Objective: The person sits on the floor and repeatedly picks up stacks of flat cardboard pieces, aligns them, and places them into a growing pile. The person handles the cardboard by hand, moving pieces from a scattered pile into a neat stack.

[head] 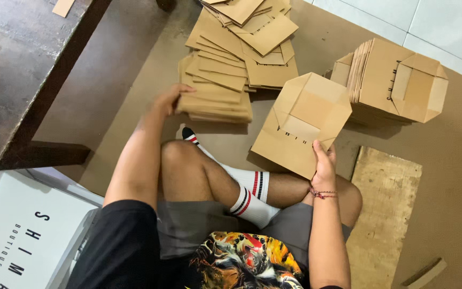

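The right hand (324, 163) pinches the near edge of a folded brown carton (301, 124), which tilts up just beyond that grip. The left hand (168, 100) curls onto the stack of flat cardboard blanks (217, 88). Best peel only the top blank while keeping the carton steady.

The head camera is looking steeply down, close over the crossed legs (215, 182); cardboard stacks (231, 64) are lying beyond them.
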